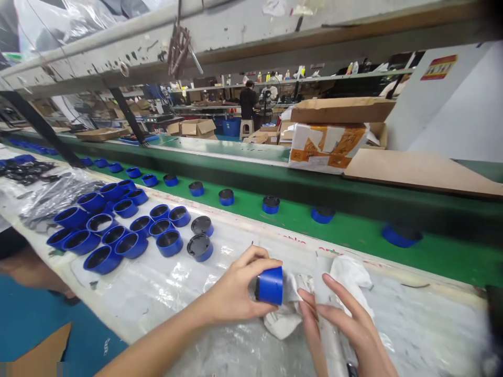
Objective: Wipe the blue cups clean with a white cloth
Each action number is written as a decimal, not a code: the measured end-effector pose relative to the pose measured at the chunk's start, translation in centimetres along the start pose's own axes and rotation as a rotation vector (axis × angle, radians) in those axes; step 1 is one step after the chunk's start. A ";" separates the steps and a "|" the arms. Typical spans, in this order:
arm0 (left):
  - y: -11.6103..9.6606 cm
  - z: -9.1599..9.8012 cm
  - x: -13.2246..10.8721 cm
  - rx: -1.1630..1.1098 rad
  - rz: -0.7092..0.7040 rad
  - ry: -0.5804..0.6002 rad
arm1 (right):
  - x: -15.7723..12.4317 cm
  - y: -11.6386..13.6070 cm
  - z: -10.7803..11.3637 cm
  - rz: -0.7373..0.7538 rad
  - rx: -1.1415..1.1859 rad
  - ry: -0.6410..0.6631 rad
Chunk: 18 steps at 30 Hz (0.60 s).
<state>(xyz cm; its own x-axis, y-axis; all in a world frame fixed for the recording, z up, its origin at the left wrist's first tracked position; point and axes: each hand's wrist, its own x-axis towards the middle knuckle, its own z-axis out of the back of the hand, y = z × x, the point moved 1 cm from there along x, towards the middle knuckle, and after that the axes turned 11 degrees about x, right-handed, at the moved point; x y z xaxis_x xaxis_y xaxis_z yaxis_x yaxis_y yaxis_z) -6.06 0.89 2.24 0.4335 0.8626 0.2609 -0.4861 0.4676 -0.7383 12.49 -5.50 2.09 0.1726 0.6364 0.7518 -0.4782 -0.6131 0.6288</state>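
1. Left hand (236, 290): closed around blue cap (270, 285), lower centre of frame, fingers over the top, thumb beneath.
2. Right hand (341, 324): open, fingers spread flat on white cloth (349, 275), just right of the cap.
3. Cloth: crumpled on plastic-covered table (165, 293), touching the cap's right end.
4. Cluster of blue caps (118, 230): centre left of frame, open sides up, well apart from both hands.
5. Green conveyor belt (353, 230): behind the table, single caps spaced along it.
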 end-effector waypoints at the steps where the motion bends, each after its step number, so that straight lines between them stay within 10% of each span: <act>1: -0.3 -0.3 -0.1 0.050 -0.031 0.004 | 0.2 0.1 -0.2 0.008 0.022 -0.018; 18: 0.4 -0.9 -0.3 0.405 -0.105 -0.373 | -1.2 0.0 -1.6 0.084 0.111 -0.157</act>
<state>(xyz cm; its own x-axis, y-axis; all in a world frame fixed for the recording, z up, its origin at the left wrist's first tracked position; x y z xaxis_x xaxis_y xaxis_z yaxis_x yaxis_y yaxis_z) -5.74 0.68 1.30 0.2337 0.7827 0.5769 -0.7393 0.5284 -0.4173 10.94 -5.53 0.90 0.2727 0.5052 0.8188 -0.4000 -0.7145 0.5741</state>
